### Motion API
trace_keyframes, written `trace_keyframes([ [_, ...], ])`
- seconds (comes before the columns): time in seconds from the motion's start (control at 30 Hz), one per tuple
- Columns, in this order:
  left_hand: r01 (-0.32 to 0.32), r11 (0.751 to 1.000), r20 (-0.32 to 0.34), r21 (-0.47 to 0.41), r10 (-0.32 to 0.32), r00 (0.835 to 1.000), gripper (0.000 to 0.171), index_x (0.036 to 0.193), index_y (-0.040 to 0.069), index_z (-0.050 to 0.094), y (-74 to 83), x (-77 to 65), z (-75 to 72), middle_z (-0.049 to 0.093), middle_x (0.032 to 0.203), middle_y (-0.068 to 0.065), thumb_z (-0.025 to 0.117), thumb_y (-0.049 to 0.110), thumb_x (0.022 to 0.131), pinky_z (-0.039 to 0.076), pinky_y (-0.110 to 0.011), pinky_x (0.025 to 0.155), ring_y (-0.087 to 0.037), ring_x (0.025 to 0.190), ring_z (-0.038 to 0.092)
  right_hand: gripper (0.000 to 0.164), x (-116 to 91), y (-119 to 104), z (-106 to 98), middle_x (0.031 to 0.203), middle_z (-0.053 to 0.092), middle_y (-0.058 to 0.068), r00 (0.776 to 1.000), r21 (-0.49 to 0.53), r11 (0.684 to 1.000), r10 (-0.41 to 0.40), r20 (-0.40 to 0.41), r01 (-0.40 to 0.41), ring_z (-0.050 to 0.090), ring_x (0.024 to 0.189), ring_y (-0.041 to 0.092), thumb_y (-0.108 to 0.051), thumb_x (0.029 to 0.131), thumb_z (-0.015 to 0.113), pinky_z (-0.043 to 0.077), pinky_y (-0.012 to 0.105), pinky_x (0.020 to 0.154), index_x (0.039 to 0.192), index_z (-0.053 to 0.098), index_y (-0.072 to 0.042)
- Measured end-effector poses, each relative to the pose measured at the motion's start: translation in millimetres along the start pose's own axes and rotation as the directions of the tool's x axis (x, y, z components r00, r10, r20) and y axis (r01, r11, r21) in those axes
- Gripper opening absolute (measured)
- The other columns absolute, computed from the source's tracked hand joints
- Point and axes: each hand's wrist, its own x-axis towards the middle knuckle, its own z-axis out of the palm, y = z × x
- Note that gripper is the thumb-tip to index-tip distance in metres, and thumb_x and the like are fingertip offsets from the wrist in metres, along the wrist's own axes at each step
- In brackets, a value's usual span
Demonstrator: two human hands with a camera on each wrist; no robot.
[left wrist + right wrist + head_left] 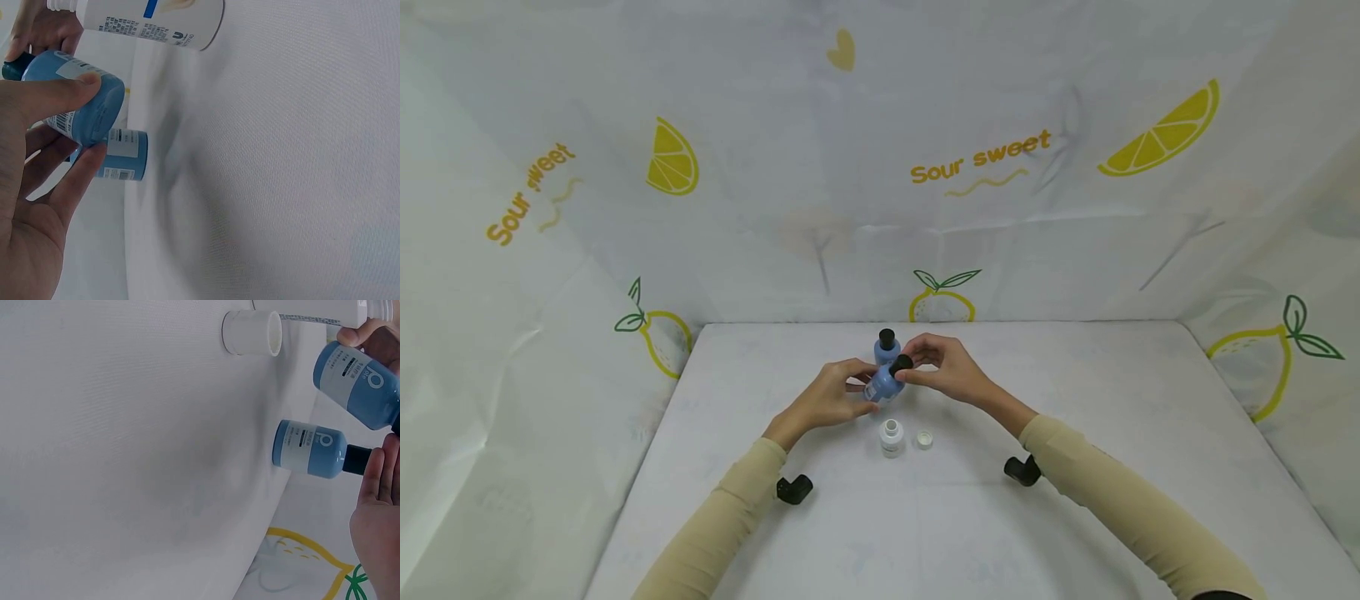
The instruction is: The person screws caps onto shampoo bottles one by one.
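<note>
My left hand (pixel 831 394) grips a blue bottle (pixel 883 385) by its body, thumb on one side and fingers on the other, and holds it tilted above the table. With thumb and fingers my right hand (pixel 951 371) pinches the bottle's black cap (pixel 900 364). Just behind stands a second blue bottle (pixel 887 346) with its own black cap, upright on the table. Closer to me is a white bottle (pixel 891 439) with an uncovered mouth. Its neighbour on the right is a small white cap (pixel 924 439), lying with its hollow side up.
A black angled piece (pixel 794 489) shows beside the left sleeve, and another black piece (pixel 1022 471) beside the right sleeve. The white table (pixel 925 533) ends at a hanging sheet (pixel 775 250) printed with lemons.
</note>
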Motion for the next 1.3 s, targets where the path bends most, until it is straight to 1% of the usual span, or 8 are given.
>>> trace_keyframes([
  [0.2, -0.013, 1.000, 0.003, 0.004, 0.013, 1.000, 0.055, 0.137, -0.005, 0.068, 0.0, -1.3, 0.2, 0.074, 0.132, -0.020, 0.090, 0.003, 0.087, 0.068, -0.031, 0.100, -0.034, 0.118, 0.075, 0.029, -1.4, -0.9, 0.8, 0.115, 0.074, 0.017, 1.000, -0.002, 1.000, 0.002, -0.001, -0.002, 0.072, 0.106, 0.020, -0.006, 0.093, 0.084, 0.065, 0.040, 0.105, 0.119, 0.072, 0.000],
  [0.37, -0.022, 1.000, 0.004, 0.005, 0.022, 1.000, 0.055, 0.137, -0.005, 0.067, 1.0, -0.9, -0.3, 0.074, 0.132, -0.019, 0.089, 0.003, 0.087, 0.068, -0.030, 0.100, -0.034, 0.118, 0.075, 0.039, -2.2, -1.5, -1.3, 0.125, 0.074, 0.019, 0.999, -0.003, 1.000, -0.001, 0.043, 0.001, 0.072, 0.115, 0.026, -0.006, 0.093, 0.084, 0.062, 0.039, 0.113, 0.129, 0.070, 0.001],
  [0.5, -0.026, 1.000, 0.004, -0.002, 0.026, 1.000, 0.055, 0.137, -0.006, 0.067, 1.5, -0.4, -0.2, 0.074, 0.132, -0.019, 0.089, 0.003, 0.087, 0.068, -0.030, 0.099, -0.034, 0.118, 0.075, 0.047, -1.9, -1.2, -5.2, 0.137, 0.071, 0.021, 0.994, 0.016, 0.999, -0.042, 0.106, 0.041, 0.070, 0.126, 0.032, -0.003, 0.094, 0.083, 0.058, 0.030, 0.118, 0.138, 0.067, 0.002],
  [0.6, -0.024, 1.000, 0.012, -0.007, 0.024, 1.000, 0.055, 0.137, -0.006, 0.067, 1.7, -0.1, 0.4, 0.074, 0.132, -0.020, 0.089, 0.004, 0.087, 0.068, -0.029, 0.099, -0.034, 0.118, 0.075, 0.047, -0.6, -0.3, -7.5, 0.141, 0.070, 0.023, 0.985, 0.041, 0.996, -0.089, 0.146, 0.084, 0.068, 0.132, 0.035, 0.001, 0.095, 0.080, 0.056, 0.023, 0.118, 0.139, 0.066, 0.002],
  [0.77, -0.020, 1.000, 0.020, -0.013, 0.020, 1.000, 0.057, 0.138, -0.008, 0.066, 1.8, 0.0, 1.7, 0.074, 0.132, -0.020, 0.089, 0.004, 0.087, 0.068, -0.029, 0.099, -0.034, 0.118, 0.075, 0.044, 0.6, 1.7, -8.6, 0.140, 0.071, 0.025, 0.974, 0.069, 0.990, -0.131, 0.183, 0.120, 0.070, 0.132, 0.025, 0.012, 0.094, 0.071, 0.056, 0.019, 0.117, 0.137, 0.069, 0.003],
  [0.9, -0.016, 1.000, 0.016, -0.010, 0.016, 1.000, 0.056, 0.138, -0.007, 0.067, 1.9, 0.1, 2.1, 0.074, 0.132, -0.020, 0.090, 0.005, 0.087, 0.068, -0.028, 0.099, -0.033, 0.118, 0.075, 0.043, -0.2, 2.2, -8.4, 0.138, 0.073, 0.023, 0.978, 0.062, 0.992, -0.120, 0.170, 0.111, 0.070, 0.128, 0.012, 0.015, 0.094, 0.068, 0.057, 0.020, 0.116, 0.134, 0.071, 0.001],
  [1.0, -0.005, 1.000, 0.014, -0.010, 0.005, 1.000, 0.056, 0.137, -0.006, 0.067, 1.5, 0.5, 2.1, 0.075, 0.131, -0.018, 0.090, 0.004, 0.087, 0.068, -0.027, 0.099, -0.032, 0.119, 0.075, 0.042, -0.7, 2.5, -8.5, 0.136, 0.073, 0.022, 0.982, 0.054, 0.993, -0.108, 0.154, 0.101, 0.070, 0.124, 0.006, 0.013, 0.094, 0.070, 0.057, 0.020, 0.115, 0.134, 0.072, 0.000],
  [1.3, -0.001, 1.000, 0.008, -0.001, 0.001, 1.000, 0.056, 0.137, -0.005, 0.068, 1.3, 0.9, 1.4, 0.074, 0.132, -0.018, 0.090, 0.003, 0.086, 0.068, -0.028, 0.099, -0.032, 0.119, 0.075, 0.040, 0.0, 5.9, -9.0, 0.134, 0.073, 0.024, 0.987, 0.063, 0.993, -0.104, 0.124, 0.097, 0.071, 0.116, 0.005, 0.006, 0.094, 0.078, 0.059, 0.017, 0.110, 0.133, 0.071, 0.002],
])
